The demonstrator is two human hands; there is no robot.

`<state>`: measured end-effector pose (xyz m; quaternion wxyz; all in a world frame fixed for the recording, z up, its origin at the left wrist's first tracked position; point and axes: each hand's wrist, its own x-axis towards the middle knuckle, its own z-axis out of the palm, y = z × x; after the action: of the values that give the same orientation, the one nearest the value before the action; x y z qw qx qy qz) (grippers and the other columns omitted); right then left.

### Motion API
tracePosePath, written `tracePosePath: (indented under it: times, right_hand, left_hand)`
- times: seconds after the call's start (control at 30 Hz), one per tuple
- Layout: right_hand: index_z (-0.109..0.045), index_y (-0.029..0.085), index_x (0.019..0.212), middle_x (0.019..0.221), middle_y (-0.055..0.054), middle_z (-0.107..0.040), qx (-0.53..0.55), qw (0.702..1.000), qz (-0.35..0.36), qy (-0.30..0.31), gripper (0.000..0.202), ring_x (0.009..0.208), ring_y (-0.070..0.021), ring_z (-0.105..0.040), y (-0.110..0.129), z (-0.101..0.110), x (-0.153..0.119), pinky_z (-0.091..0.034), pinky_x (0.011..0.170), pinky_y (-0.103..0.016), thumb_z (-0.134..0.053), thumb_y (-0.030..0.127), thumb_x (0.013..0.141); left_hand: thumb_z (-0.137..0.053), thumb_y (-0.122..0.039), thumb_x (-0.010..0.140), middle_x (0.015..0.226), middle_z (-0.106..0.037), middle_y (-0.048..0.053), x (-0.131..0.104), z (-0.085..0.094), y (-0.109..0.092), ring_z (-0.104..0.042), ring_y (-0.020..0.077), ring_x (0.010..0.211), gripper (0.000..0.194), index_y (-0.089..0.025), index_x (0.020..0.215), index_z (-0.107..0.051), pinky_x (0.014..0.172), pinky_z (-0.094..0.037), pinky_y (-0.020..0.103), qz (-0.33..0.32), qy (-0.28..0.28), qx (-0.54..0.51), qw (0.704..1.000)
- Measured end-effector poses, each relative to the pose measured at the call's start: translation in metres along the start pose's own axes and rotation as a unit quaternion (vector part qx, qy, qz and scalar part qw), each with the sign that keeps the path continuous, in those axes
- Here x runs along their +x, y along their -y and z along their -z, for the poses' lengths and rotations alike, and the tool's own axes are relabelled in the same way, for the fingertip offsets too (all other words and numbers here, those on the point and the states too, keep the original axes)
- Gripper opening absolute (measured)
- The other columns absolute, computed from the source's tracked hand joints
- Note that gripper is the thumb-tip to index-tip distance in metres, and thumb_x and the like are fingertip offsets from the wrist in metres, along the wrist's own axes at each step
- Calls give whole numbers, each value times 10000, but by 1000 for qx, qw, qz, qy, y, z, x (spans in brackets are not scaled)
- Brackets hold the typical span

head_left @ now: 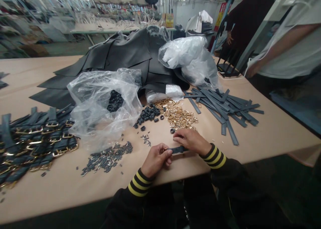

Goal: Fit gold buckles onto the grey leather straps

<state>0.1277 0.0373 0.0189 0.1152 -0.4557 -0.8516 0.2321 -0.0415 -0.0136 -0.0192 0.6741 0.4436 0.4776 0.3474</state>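
Fingers of the left hand (155, 159) are pinching shut on one end of a dark strap (177, 150), seen as I am watching from a distance; those of the right hand (192, 141) are bending over its other end, and I am unable to tell whether they are gripping it. Carrying the scene is a tan worktop (263, 135), and the strap is sitting near its front edge. Dark sheets (125, 51) are lying stacked toward the back, while a clear plastic bag (86, 95) with black pieces inside is slumping in front of them. Buckled straps (37, 138) are crowding the left side; plain strips (223, 105) are fanning out on the right. Gold buckles (179, 115) are lying heaped beyond the hands, black loops (149, 113) are gathering just beside them, and, smallest, short dark bits (110, 157) are lying scattered left of the left hand.
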Motion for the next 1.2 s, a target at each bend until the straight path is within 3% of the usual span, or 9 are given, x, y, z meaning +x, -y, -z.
tracePosePath:
  times: [0.13, 0.37, 0.53, 0.67, 0.73, 0.83, 0.97, 1.2]
  right_hand:
    - [-602, 161, 881, 902, -92, -581, -129, 991, -29, -22, 142, 872, -195, -536, -2, -2, 28, -377, 721, -274, -482, 184, 808]
    - [-593, 131, 882, 935, -135, -558, -141, 989, -51, -12, 156, 862, -232, -534, -8, -11, 42, -399, 692, -301, -487, 202, 792]
    - [-584, 125, 899, 913, -102, -585, -115, 991, -46, -41, 155, 863, -194, -537, -6, 8, 31, -401, 745, -280, -482, 175, 794]
    - [-600, 151, 947, 920, -51, -619, 35, 993, 12, -115, 229, 874, -140, -546, 2, 19, -1, -397, 801, -250, -413, 104, 823]
    - [-625, 156, 901, 883, -45, -635, 121, 984, 19, -126, 212, 842, -141, -560, 6, 13, -18, -409, 783, -254, -452, 96, 795]
    - [-618, 161, 856, 769, -28, -639, 193, 972, -34, -131, 178, 731, -137, -575, 8, -7, -35, -429, 695, -251, -490, 91, 753]
    - [-576, 164, 784, 655, 6, -603, 275, 944, -89, -160, 106, 587, -113, -553, 7, -30, -38, -427, 587, -229, -506, 105, 730]
    - [-600, 154, 793, 656, -7, -612, 418, 889, -106, -154, 96, 586, -118, -568, 4, -39, -35, -459, 568, -228, -525, 175, 737]
  left_hand:
    - [-624, -351, 694, 463, -567, -13, 2, 0, 0, -489, 69, 372, 261, -123, 668, -499, 391, -387, 169, -6, -29, -6, 1000]
    - [-622, -355, 692, 473, -564, -16, 4, 0, 3, -485, 69, 373, 265, -125, 667, -491, 388, -387, 174, -17, -47, -12, 999]
    - [-633, -357, 676, 474, -553, -25, 5, -2, 1, -463, 64, 363, 270, -128, 663, -491, 374, -372, 176, -26, -73, -10, 997]
    - [-632, -345, 681, 464, -538, -32, 5, -4, 2, -455, 62, 365, 253, -126, 672, -506, 375, -361, 174, -37, -80, -6, 996]
    - [-626, -337, 691, 459, -529, -35, 5, -5, 3, -450, 59, 370, 244, -122, 675, -510, 381, -355, 169, -45, -86, 0, 995]
    - [-621, -330, 698, 473, -528, -36, 3, -6, 4, -442, 53, 381, 237, -120, 686, -514, 389, -347, 164, -58, -85, 3, 995]
    - [-625, -334, 691, 493, -534, -35, 1, -6, 5, -440, 52, 390, 240, -123, 686, -512, 392, -349, 166, -61, -69, 3, 996]
    - [-612, -349, 696, 482, -521, -40, 4, -5, 4, -423, 54, 375, 249, -133, 670, -492, 367, -335, 164, -72, -66, 30, 995]
